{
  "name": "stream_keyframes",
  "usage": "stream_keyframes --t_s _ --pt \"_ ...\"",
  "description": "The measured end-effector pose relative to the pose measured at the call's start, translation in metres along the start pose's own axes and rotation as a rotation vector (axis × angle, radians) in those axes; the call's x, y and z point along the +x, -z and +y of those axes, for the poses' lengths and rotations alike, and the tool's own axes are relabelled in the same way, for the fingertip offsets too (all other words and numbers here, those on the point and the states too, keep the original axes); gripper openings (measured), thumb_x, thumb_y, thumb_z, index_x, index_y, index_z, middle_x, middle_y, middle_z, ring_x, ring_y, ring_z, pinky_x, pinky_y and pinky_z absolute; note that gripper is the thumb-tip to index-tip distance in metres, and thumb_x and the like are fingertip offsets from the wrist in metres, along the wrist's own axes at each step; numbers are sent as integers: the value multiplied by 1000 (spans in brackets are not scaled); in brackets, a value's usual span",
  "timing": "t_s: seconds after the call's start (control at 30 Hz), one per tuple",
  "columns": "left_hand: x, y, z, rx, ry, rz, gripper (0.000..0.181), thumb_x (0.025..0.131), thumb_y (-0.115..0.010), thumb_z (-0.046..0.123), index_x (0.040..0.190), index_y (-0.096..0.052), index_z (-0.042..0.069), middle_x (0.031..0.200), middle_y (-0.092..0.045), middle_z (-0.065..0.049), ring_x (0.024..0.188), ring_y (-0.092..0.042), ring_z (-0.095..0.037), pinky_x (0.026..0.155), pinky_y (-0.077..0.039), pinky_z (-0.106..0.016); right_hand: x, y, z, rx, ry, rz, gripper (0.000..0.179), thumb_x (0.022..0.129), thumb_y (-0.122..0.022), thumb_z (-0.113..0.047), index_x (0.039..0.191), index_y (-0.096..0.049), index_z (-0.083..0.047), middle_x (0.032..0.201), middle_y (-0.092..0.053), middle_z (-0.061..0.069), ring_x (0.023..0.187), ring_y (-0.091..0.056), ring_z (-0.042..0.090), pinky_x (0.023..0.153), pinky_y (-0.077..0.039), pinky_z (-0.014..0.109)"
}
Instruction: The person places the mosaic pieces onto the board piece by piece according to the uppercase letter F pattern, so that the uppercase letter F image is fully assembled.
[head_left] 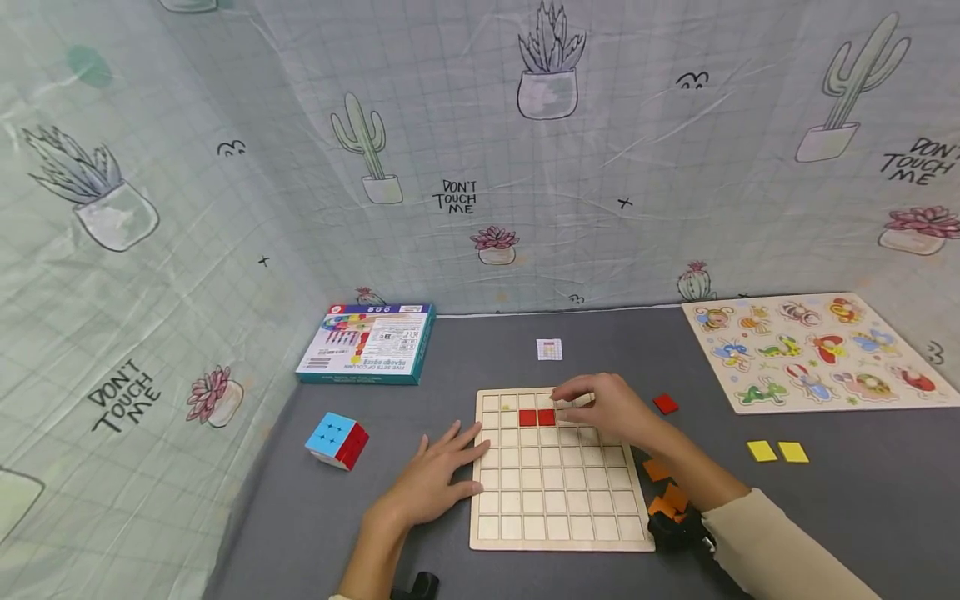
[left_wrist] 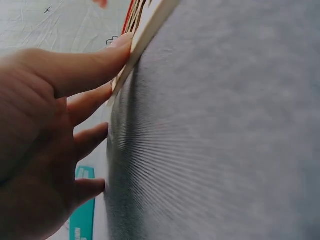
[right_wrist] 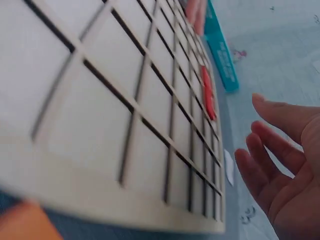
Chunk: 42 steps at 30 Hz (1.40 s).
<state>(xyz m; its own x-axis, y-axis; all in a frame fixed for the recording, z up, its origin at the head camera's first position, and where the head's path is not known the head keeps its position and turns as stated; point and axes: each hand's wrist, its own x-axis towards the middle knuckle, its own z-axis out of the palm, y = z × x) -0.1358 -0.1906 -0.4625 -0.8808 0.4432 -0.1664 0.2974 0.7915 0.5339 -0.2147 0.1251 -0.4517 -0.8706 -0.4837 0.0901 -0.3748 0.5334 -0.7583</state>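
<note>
A square wooden grid board [head_left: 555,504] lies flat on the grey table. Two red square tiles [head_left: 537,417] sit side by side in cells near its far edge. My left hand [head_left: 431,479] rests against the board's left edge with fingers spread; in the left wrist view its thumb [left_wrist: 85,67] touches the rim. Over the board's far right part hovers my right hand [head_left: 603,408], just right of the red tiles. The right wrist view shows that hand's fingers loosely bent, thumb apart from them, with nothing held.
Right of the board lie a loose red tile [head_left: 665,404], several orange tiles [head_left: 657,470] and two yellow tiles [head_left: 762,451]. A small printed card [head_left: 549,349] is behind it. An insect puzzle board [head_left: 757,392], a boxed game [head_left: 363,346] and a puzzle cube [head_left: 337,440] stand farther out.
</note>
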Motion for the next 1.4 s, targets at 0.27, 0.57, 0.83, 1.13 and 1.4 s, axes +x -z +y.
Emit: stream_keyframes --t_s 0.27,0.57,0.83,1.13,1.4 --pt "1 -5 0 50 18 25 62 95 -70 34 153 -50 23 168 -34 2 160 -23 -34 120 -13 -77 -30 64 19 -192 33 74 33 91 -77 -17 124 -74 -10 128 -73 12 117 -68 36 91 -59 50" --pt "-1 -6 -3 29 39 41 61 94 -71 33 152 -51 23 168 -35 3 159 -24 -34 120 -11 -78 -62 99 48 -265 -48 85 38 88 -81 -28 123 -75 -14 127 -74 11 114 -67 36 86 -60 39" --pt "-2 -8 -4 4 38 39 62 94 -72 34 151 -52 22 167 -36 2 159 -24 -34 120 -10 -78 -70 89 73 -315 14 63 33 84 -83 -19 115 -79 -10 126 -74 15 113 -69 39 89 -59 45" --pt "-1 -7 -2 -7 34 42 62 94 -72 33 151 -52 21 167 -37 2 159 -24 -34 120 -9 -78 -71 82 83 -331 -5 60 28 84 -81 -10 112 -80 -10 121 -76 15 110 -70 40 86 -59 48" --pt "1 -7 -2 -9 30 46 62 93 -72 33 151 -52 21 167 -37 2 159 -24 -35 120 -9 -78 -70 78 84 -361 -37 107 20 85 -80 -10 105 -82 -13 114 -78 11 108 -70 39 89 -56 53"
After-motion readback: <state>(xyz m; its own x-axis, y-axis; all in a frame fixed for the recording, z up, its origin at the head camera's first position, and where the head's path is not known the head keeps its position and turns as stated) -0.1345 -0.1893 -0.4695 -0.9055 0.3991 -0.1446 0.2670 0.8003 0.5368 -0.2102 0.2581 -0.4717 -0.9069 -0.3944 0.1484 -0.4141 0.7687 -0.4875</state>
